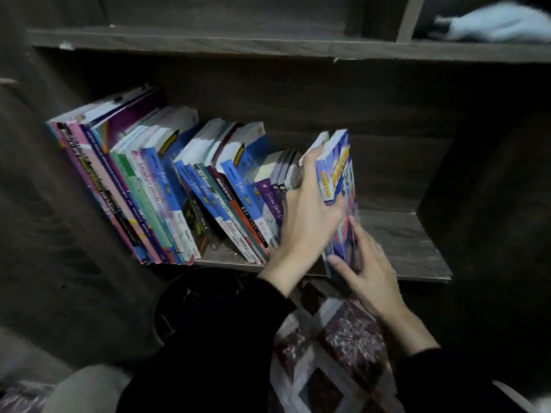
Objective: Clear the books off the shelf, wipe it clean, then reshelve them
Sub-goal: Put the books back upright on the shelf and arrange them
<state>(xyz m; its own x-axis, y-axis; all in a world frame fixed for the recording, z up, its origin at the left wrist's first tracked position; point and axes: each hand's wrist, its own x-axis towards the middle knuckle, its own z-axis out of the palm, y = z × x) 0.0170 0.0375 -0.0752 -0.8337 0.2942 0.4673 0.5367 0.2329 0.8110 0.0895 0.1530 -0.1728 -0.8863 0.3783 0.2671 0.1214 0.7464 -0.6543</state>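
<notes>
**Both hands clamping a small bundle of books at the row's right end**

Left hand (pixel 310 210) is curling its fingers round the upper part of the bundle of books (pixel 343 171), thumb lying across the front cover, while the right hand (pixel 369 269) is pinching the bundle's lower end, thumb on the near face and fingers behind.

A dark wooden shelf (pixel 402 242) is filling most of the view, and its compartment is holding everything the task concerns. The row of books (pixel 179 189) is taking up the left and middle of that compartment, spines facing out, all leaning to the left against the side wall. The bundle, blue and purple with yellow lettering, is standing just beside the row's last book, its lower end sitting at the front edge of the board; to its right the board is showing bare wood.

Below the shelf, a patterned fabric (pixel 343 353) is lying between the two black sleeves. In the upper right compartment, a blurred pale cloth (pixel 495 28) is resting on the board.
</notes>
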